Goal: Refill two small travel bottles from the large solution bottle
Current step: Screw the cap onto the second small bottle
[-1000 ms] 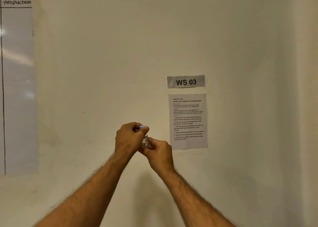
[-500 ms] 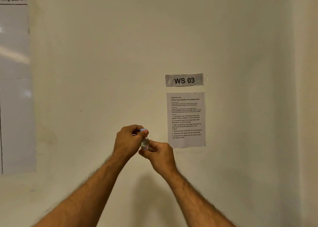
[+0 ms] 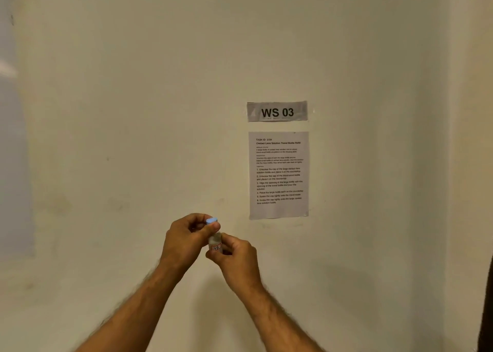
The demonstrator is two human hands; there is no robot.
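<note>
- Centrally, we see the small travel bottle (image 3: 215,243) held up in front of the wall (image 3: 133,111), its long axis close to upright, with the blue cap (image 3: 211,220) at its top end.
- We note that the left hand (image 3: 186,241) sits above and to the left of the bottle; its fingers (image 3: 213,227) curl round the cap and pinch it from the side.
- We find the right hand (image 3: 236,255) lower and to the right; its fingers (image 3: 226,238) pinch the bottle's body near the small red-edged label (image 3: 216,247).
- We judge that the coming move turns on one relation: cap directly over body along a shared vertical axis, so twisting about that axis is what it calls for. We cannot tell whether the cap is being loosened or tightened.
- We see no desk in view; the large solution bottle is likewise out of sight.
- Behind the hands we read a sign (image 3: 277,111) marked "WS 03" and a printed instruction sheet (image 3: 278,175) below it; a whiteboard edge (image 3: 13,138) shows at far left.
</note>
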